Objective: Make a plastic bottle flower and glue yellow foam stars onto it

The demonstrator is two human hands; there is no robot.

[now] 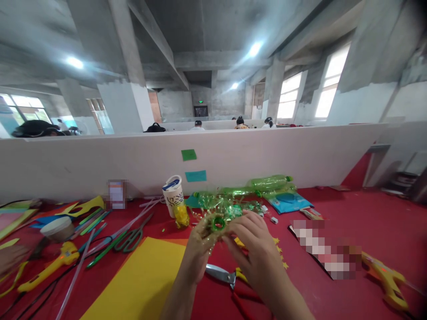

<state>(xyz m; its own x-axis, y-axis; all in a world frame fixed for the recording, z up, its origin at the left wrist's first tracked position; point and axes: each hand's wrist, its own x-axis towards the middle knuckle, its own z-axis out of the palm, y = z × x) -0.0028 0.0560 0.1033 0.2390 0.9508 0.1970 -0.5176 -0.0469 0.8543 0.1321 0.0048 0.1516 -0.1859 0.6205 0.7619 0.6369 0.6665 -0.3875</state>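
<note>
A clear green plastic piece point(218, 223) with a round ring-like opening is held up over the red table. My left hand point(199, 240) is closed around its left side. At its right edge are the fingertips of my right hand point(251, 240), curled against the plastic. Beneath my hands lie scissors point(220, 274) with yellow and red handles, partly covered by my right hand. Yellow star shapes point(283, 258) show beside my right hand. Just behind are green plastic bottles point(270, 182) and cut green pieces.
A white cup point(173, 195) stands behind my left hand. Yellow paper point(140, 275) covers the front left. Glue guns point(50, 269) lie at both sides, with green scissors point(131, 238) at left. Another person's hand point(11, 260) is at far left. A low white partition point(100, 164) closes the back.
</note>
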